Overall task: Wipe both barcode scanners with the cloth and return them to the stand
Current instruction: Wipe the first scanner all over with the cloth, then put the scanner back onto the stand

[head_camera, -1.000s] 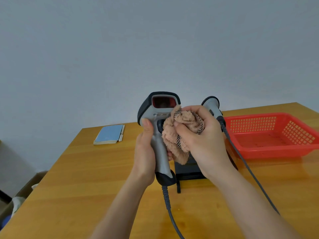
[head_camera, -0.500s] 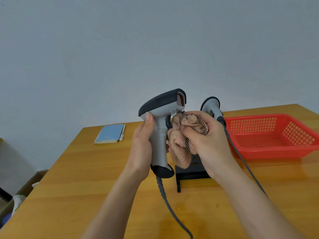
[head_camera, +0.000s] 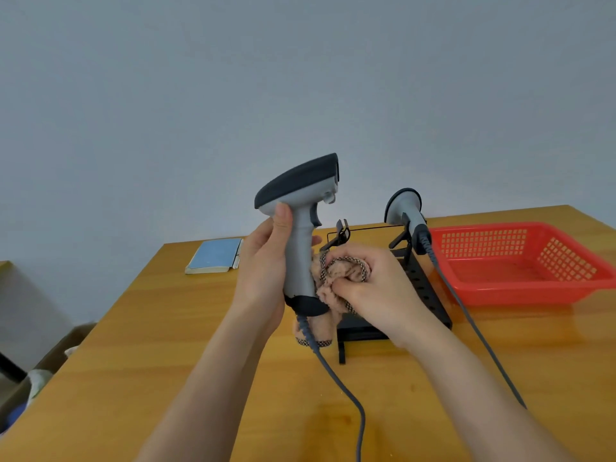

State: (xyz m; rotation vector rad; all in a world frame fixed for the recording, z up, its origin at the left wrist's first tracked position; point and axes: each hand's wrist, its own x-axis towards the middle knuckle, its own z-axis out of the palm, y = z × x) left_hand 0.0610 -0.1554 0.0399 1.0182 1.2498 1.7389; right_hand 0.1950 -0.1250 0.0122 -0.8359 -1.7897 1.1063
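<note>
The left hand (head_camera: 263, 271) has turned the grey scanner (head_camera: 300, 228) so its head now points right in side profile, its window no longer facing the camera. The right hand (head_camera: 373, 288) has slid the bunched cloth (head_camera: 328, 288) down from the head to the lower handle, uncovering the black stand (head_camera: 416, 281) and the second scanner (head_camera: 405, 211).

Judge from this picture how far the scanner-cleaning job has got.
Nothing looks finished. The left hand holds one scanner upright while the right hand rubs the cloth on its handle. The second scanner sits in the stand; whether it's wiped can't be told.
</note>
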